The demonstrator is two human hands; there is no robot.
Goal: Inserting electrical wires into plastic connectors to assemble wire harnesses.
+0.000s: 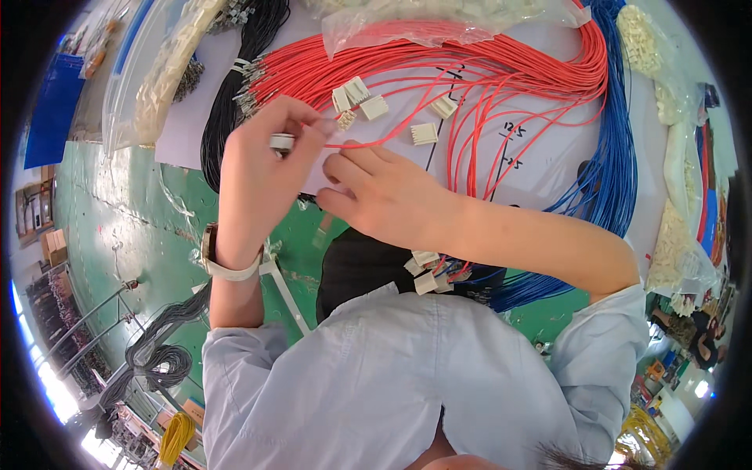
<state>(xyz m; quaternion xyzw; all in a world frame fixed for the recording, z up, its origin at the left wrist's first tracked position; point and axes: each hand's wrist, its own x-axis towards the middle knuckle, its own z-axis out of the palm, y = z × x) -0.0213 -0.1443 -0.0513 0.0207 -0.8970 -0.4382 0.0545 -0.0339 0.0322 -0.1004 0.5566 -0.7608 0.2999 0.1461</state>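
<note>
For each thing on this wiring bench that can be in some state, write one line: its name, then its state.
left hand: raised, fingers pinched on a red wire end
right hand: flat, palm down on the white sheet
red wires: bundled, looped, some ends loose
white connectors: fitted on red wire ends, lying loose
blue wires: bundled in an arc
black wires: bundled, banded with a white tie
clear bag: lying over the red wires

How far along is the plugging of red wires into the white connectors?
Several white connectors already sit on red wires on the white sheet. The left hand pinches one connector at a wire end, the right hand beside it. Many red wires remain bare-ended.
</note>
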